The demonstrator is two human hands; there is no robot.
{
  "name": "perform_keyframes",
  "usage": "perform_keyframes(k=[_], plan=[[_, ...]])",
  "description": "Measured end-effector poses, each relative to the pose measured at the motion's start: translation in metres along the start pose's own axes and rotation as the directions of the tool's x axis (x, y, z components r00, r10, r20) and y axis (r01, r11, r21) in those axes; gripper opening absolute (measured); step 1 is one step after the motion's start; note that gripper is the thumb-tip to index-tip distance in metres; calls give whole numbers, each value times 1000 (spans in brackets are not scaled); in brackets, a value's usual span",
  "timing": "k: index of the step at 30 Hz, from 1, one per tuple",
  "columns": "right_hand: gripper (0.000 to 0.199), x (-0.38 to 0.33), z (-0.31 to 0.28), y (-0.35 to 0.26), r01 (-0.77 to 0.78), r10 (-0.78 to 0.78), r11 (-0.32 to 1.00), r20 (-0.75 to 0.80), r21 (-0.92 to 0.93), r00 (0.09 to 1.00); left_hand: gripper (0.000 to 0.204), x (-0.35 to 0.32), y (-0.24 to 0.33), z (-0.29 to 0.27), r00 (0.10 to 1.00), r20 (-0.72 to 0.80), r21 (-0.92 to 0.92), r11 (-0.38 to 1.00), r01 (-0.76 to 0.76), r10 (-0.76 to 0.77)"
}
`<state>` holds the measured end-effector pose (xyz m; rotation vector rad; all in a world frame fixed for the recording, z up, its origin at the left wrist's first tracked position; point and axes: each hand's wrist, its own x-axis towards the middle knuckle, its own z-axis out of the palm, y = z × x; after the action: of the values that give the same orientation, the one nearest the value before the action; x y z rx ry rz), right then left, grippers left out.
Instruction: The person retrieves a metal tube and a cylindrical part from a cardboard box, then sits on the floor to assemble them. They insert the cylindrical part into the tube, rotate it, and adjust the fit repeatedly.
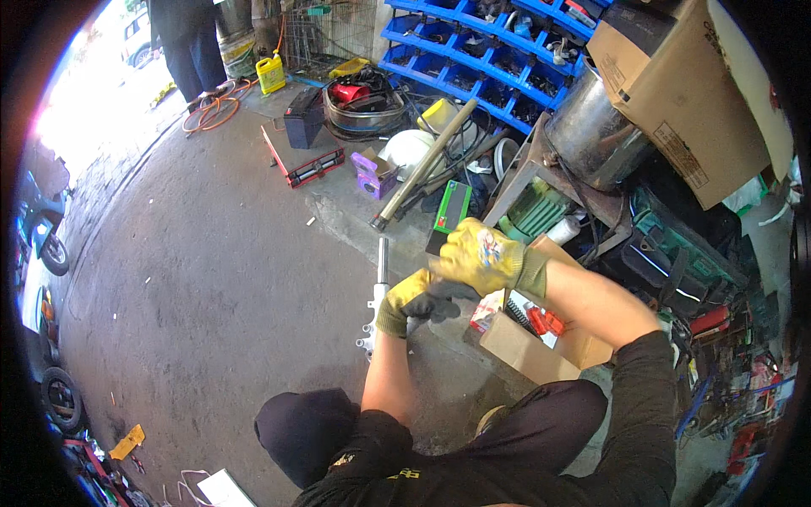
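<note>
Both my hands wear yellow work gloves with dark grey palms and fingers, and they meet in front of me above the floor. My left hand (410, 297) has its fingers curled toward the right; what they hold, if anything, is hidden. Just above and to its right is my right hand (483, 256), curled into a fist and slightly blurred. Its contents cannot be made out either. A silver motorcycle fork leg (382, 266), a bright tube with a cast lower part, shows beside and partly behind my left glove and wrist.
An opened cardboard box (530, 348) with small packaged parts is right of my knees. Ahead lie a black-and-green battery (454, 207), a long metal pipe (427, 165) and a purple box (372, 174). Blue parts bins (473, 59) stand behind. A person (186, 51) is at far left.
</note>
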<state>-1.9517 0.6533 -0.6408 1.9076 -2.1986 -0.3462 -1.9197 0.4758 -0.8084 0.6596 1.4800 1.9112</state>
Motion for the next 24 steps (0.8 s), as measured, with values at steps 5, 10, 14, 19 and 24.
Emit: perform_keyframes(k=[5, 10, 14, 19, 24], plan=[[23, 33, -10, 14, 383, -378, 923, 108, -30, 919, 43, -11, -10, 2, 996, 80, -58, 997, 43, -38], [25, 27, 2, 7, 99, -110, 992, 146, 81, 983, 40, -13, 10, 20, 984, -166, 88, 995, -57, 71], [20, 10, 17, 4, -251, 233, 954, 120, 161, 965, 23, 5, 5, 32, 906, -424, 8, 1000, 6, -2], [24, 29, 18, 4, -662, 608, 704, 264, 257, 748, 30, 37, -18, 51, 433, -884, 276, 944, 181, 176], [24, 43, 27, 6, -648, 624, 703, 183, 294, 760, 24, 21, -35, 7, 666, -724, 174, 982, -76, 180]])
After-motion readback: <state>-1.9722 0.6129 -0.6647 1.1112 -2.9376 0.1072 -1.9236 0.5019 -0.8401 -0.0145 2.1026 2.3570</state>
